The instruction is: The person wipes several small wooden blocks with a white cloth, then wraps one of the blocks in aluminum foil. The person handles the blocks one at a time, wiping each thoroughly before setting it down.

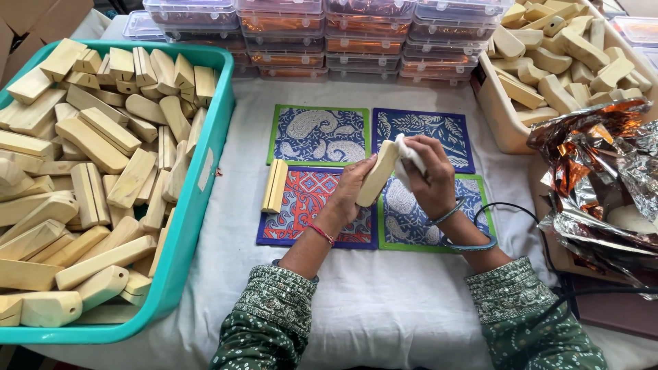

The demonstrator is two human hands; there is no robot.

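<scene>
— What takes up most of the space around the hands?

— The table (384,301), under a white cloth. Out past the left hand (349,188) sits a big teal tub (199,199) heaped with pale wooden blocks. Beyond the right hand (428,179), up and to its outer side, is a cream bin (495,116) of similar blocks, and nearer on that side lies crumpled foil wrapping (603,171). Straight ahead of both hands stand stacks of clear lidded boxes (322,38).

— And directly beneath them?

— Four patterned printed mats (319,133) in a square. A pair of flat wooden pieces (275,185) rests on the mats just beside the left hand, on its outer side.

— Where's the piece being worked?

— The wooden block (377,173) is up off the table, between the two hands. Its long axis runs tilted, low end towards the left wrist, top end leaning over to the right fingers.

— How are the hands set?

— Close together. The left is closed round the block's lower half; the right is closed on a small white cloth (409,156) pressed against the block's upper end. Both touch it, the left carrying it.
</scene>
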